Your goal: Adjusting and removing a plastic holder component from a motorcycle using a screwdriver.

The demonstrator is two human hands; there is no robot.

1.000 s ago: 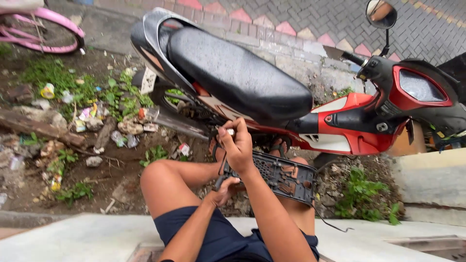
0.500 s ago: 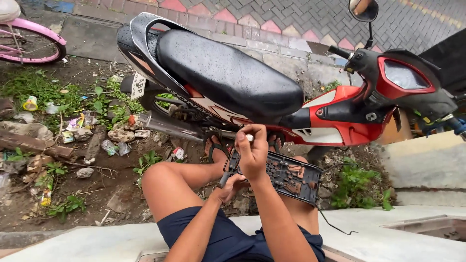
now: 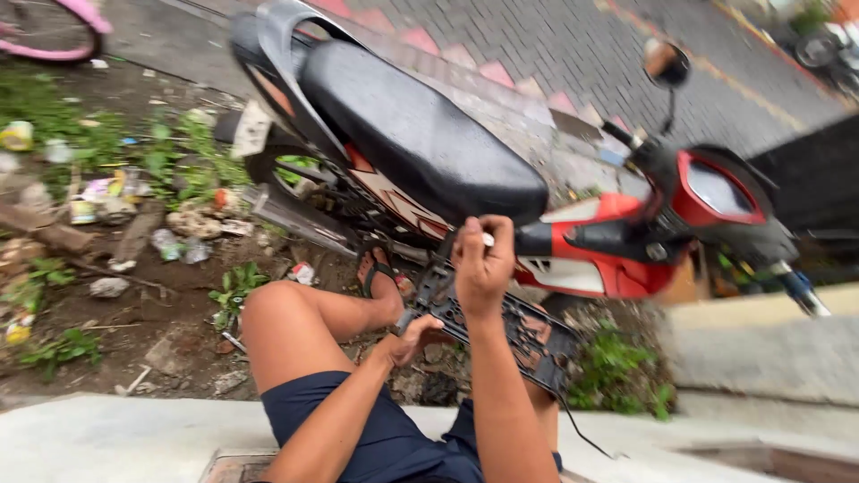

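1. Motorbike (image 3: 420, 152): fills the upper centre, running from upper left to right edge. Long black seat, smooth and slightly glossy; red and white body panels below it; round mirror (image 3: 666, 63) seen upper right on a thin stalk.
2. Ground: brick paving (image 3: 555, 54) across the top, bare soil with weeds and scattered litter (image 3: 116, 201) at left, pale concrete ledge (image 3: 107, 438) along the bottom edge.
3. Pink bicycle wheel (image 3: 63, 22): partly cut off in the upper left corner.
4. Person's bare legs and dark blue shorts (image 3: 376, 438) are seen at bottom centre; a sandalled foot (image 3: 380, 273) is set on the soil just beside the bike.
5. Black plastic panel (image 3: 501, 326): centre of frame, just below the bike's body, held across the knees. Flat, roughly rectangular, matte, with ribbed or cut-out openings; tilted down to the right. A thin dark wire (image 3: 582, 429) hangs from its lower right end.
6. Left hand (image 3: 419, 335): closed on the panel's lower left edge, fingers curled under it.
7. Right hand (image 3: 483, 259): closed in a fist above the panel's upper edge, gripping a small pale object (image 3: 488, 239); its kind cannot be told.
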